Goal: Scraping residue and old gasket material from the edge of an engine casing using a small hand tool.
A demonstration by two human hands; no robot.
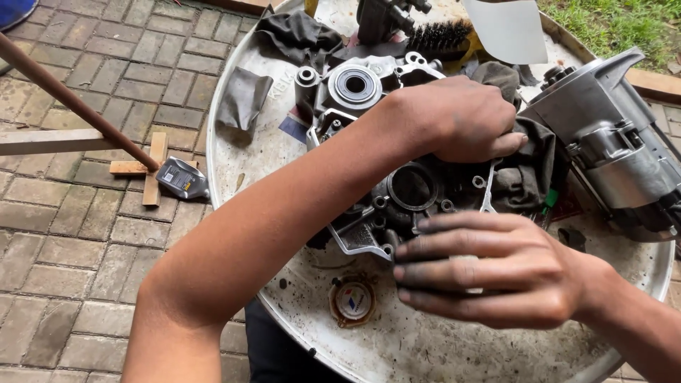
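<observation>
A grey metal engine case half (369,99) with a round bearing lies on a large round metal tray (234,170). My left hand (461,117) reaches across it and presses a dark rag (525,170) against the case's right side. My right hand (489,269), its fingers grimy and held together, rests flat on the case's near edge beside a round opening (413,188). What lies under the right palm is hidden.
A silver engine block (610,142) sits at the tray's right. A wire brush (440,34), black cloth (298,32) and a grey rag (245,96) lie at the back. A small round cap (352,301) rests near the front. A grey oil bottle (183,179) and wooden pieces lie on brick paving.
</observation>
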